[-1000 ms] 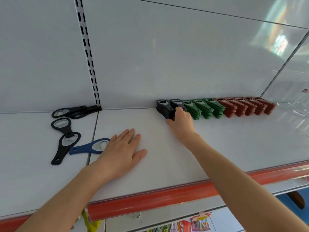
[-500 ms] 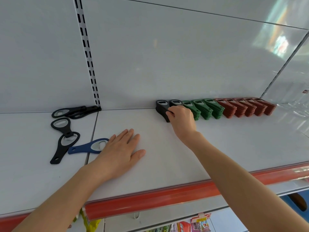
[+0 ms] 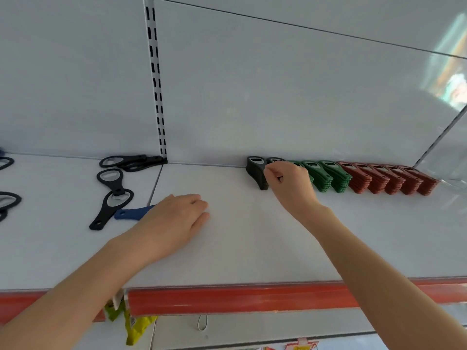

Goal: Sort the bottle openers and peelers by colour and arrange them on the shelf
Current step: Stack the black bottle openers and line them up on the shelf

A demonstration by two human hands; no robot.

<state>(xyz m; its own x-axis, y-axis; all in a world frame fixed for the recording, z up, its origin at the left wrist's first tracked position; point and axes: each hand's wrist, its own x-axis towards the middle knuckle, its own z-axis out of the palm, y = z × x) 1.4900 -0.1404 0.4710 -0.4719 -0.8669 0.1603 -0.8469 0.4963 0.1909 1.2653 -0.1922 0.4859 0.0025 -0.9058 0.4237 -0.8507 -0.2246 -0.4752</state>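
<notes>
White shop shelf, head view, with a red front strip, a white back panel and a slotted upright, is carrying the stock.

Sorted row is running along the back edge, right half:
- first black stack of bottle openers
- second black stack, just beside the first
- three green stacks
- five red stacks, each stack sitting tight against its neighbour

Right hand is reaching to the second black stack. Its fingers are curling round the top of that stack and hiding most of it.

Left hand is lying palm down on the shelf, fingers together and loosely bent, gripping nothing that shows. It is covering the head of a blue opener; whether the two are touching cannot be told.

Loose black openers are lying flat at the left, unsorted, near the blue one.

Yellow packets are hanging below the shelf edge.
</notes>
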